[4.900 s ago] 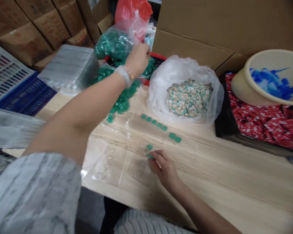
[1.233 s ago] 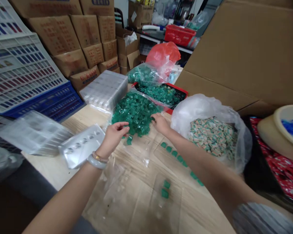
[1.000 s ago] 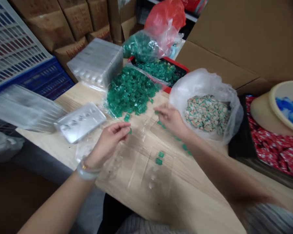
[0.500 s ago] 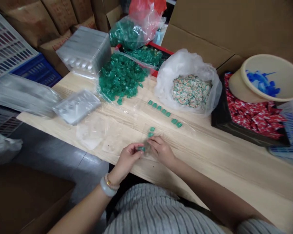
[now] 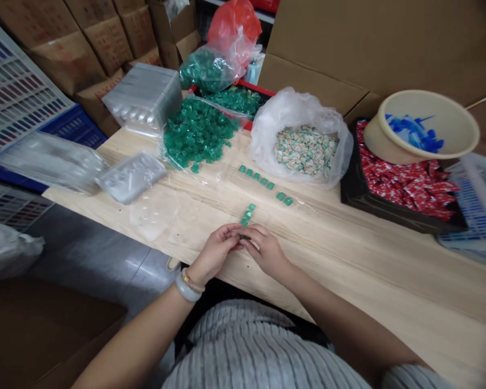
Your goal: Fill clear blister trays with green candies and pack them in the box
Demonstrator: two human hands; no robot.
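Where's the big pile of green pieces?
In the head view, the pile of green pieces sits on the wooden table, left of the white plastic bag and right of the stacked trays.

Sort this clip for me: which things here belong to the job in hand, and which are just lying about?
Seem part of the job: left hand, right hand, line of green square pieces, heap of green square pieces.

Seem just lying about: plastic bag of multicoloured pieces, red packets, black tray, beige basin, cardboard cartons.

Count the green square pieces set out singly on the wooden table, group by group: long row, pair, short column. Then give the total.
Long row: 5
Pair: 2
Short column: 3
Total: 10
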